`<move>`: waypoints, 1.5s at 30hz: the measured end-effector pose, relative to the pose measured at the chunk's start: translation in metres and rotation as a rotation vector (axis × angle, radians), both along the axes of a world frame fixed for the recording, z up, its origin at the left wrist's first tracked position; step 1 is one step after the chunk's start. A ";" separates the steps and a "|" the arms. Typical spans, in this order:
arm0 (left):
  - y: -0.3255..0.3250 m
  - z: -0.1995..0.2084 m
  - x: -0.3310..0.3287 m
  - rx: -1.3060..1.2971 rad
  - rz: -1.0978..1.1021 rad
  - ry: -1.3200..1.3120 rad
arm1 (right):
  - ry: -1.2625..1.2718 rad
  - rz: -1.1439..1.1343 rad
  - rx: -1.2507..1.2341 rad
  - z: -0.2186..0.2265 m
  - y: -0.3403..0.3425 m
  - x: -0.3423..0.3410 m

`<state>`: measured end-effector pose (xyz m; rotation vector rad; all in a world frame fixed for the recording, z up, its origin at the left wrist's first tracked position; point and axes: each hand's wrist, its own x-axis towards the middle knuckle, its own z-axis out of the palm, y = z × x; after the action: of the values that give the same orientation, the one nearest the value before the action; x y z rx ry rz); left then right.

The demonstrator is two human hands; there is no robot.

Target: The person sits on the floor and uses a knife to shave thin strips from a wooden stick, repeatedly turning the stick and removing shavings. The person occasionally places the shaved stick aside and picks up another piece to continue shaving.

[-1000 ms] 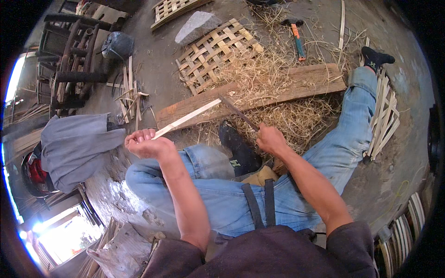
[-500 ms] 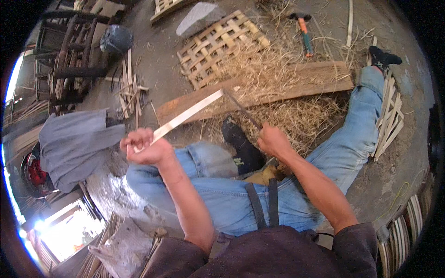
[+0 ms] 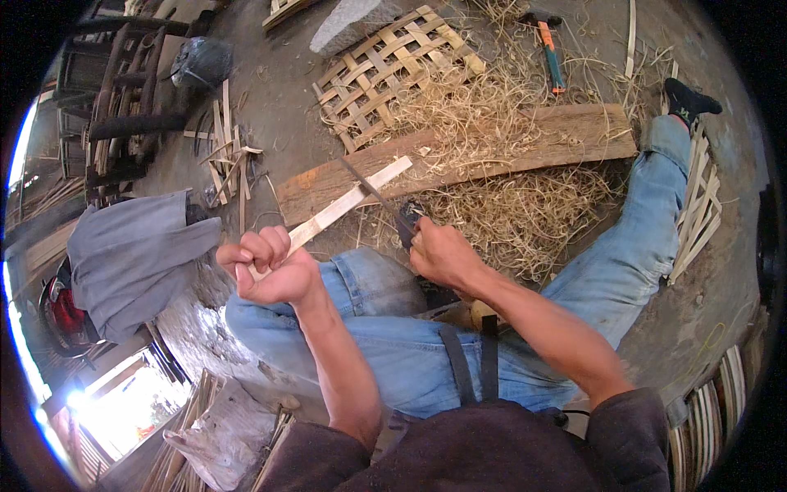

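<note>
Here the left hand [image 3: 279,266] clenches a strip [image 3: 328,215] (jutting forward), the right hand [image 3: 445,257] a knife [image 3: 384,202] across it.

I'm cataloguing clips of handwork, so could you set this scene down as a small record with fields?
Left hand: grip closed around the near end of a pale strip
Right hand: grip closed on a dark knife
Knife and strip: crossed, short of the strip's far end; contact cannot be told
Plank: beyond both hands, partly covered with shavings
Beyond the plank: woven panel, stone, hammer
Far left: grey cloth
</note>
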<state>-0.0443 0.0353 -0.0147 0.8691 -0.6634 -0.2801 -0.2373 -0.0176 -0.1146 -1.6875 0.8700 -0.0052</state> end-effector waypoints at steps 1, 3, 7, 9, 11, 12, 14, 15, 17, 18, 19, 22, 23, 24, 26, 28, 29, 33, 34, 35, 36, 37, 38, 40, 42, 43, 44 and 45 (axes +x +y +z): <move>-0.001 -0.003 0.003 -0.004 -0.008 -0.019 | -0.017 0.029 -0.011 0.002 0.000 -0.002; -0.003 0.000 -0.002 -0.004 -0.013 -0.043 | -0.013 0.092 -0.029 0.003 -0.007 -0.012; -0.012 0.005 -0.012 -0.036 -0.149 -0.070 | 0.179 -0.069 -0.016 -0.055 -0.034 -0.032; -0.005 0.005 -0.014 0.004 -0.115 -0.078 | 0.080 0.005 -0.048 -0.030 -0.032 -0.033; -0.006 0.005 -0.015 -0.008 -0.111 -0.091 | 0.047 0.074 -0.084 -0.026 -0.022 -0.038; -0.005 0.007 -0.014 0.001 -0.122 -0.095 | 0.052 0.093 -0.129 -0.036 -0.026 -0.038; -0.005 0.009 -0.011 0.004 -0.117 -0.057 | 0.096 0.059 -0.139 -0.051 -0.032 -0.041; -0.007 0.009 -0.009 0.007 -0.115 -0.038 | 0.133 0.006 -0.104 -0.056 -0.034 -0.043; -0.013 0.008 -0.011 -0.010 -0.090 -0.024 | 0.152 -0.054 -0.091 -0.064 -0.033 -0.044; -0.013 0.009 -0.013 -0.012 -0.074 -0.013 | 0.135 -0.061 -0.115 -0.067 -0.031 -0.045; -0.006 0.009 -0.015 -0.003 -0.071 -0.015 | 0.117 -0.067 -0.139 -0.069 -0.027 -0.047; 0.004 0.024 -0.001 -0.088 -0.101 -0.023 | 0.283 -0.021 -0.122 -0.057 -0.037 -0.044; 0.012 0.035 0.007 -0.130 -0.086 -0.012 | 0.274 -0.057 -0.143 -0.056 -0.035 -0.044; 0.021 0.046 0.014 -0.167 -0.067 0.003 | 0.269 -0.089 -0.160 -0.055 -0.031 -0.044; 0.036 0.058 0.017 -0.230 -0.041 0.034 | 0.148 -0.255 0.028 -0.044 -0.022 -0.038; 0.037 0.055 0.007 -0.222 0.059 0.069 | -0.086 -0.519 0.437 0.002 -0.013 -0.019; 0.034 0.049 -0.005 -0.216 0.093 0.100 | -0.282 -0.728 0.650 0.020 -0.009 -0.006; 0.036 0.028 -0.057 -0.199 -0.049 0.202 | -0.550 -0.949 0.769 0.055 -0.030 0.027; 0.037 0.024 -0.066 -0.108 -0.016 0.161 | -0.589 -0.946 0.776 0.053 -0.037 0.030; 0.037 0.020 -0.074 -0.018 0.018 0.121 | -0.638 -0.972 0.745 0.049 -0.044 0.030; 0.039 0.015 -0.079 0.072 0.053 0.080 | -0.688 -0.997 0.713 0.045 -0.051 0.028; 0.053 0.007 -0.076 0.174 -0.092 0.154 | -0.738 -1.020 0.682 0.042 -0.056 0.024; 0.074 -0.003 -0.065 0.277 -0.234 0.220 | -0.737 -0.961 0.686 0.056 -0.063 0.015; 0.087 0.001 -0.043 0.490 -0.484 0.291 | -0.745 -0.853 0.554 0.071 -0.071 0.001; 0.078 0.016 -0.028 0.720 -0.408 0.075 | -0.722 -0.728 0.475 0.082 -0.073 -0.004; 0.068 0.025 -0.022 0.836 -0.364 -0.034 | -0.697 -0.700 0.441 0.090 -0.070 -0.004; 0.052 0.035 -0.019 0.853 -0.345 -0.077 | -0.675 -0.672 0.409 0.095 -0.067 -0.002; 0.032 0.048 -0.020 0.872 -0.324 -0.120 | -0.655 -0.643 0.378 0.101 -0.062 0.001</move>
<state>-0.0641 0.0671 0.0329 1.6179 -0.8029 -0.8517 -0.2365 -0.0798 -0.0139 -0.9023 0.8012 -0.7428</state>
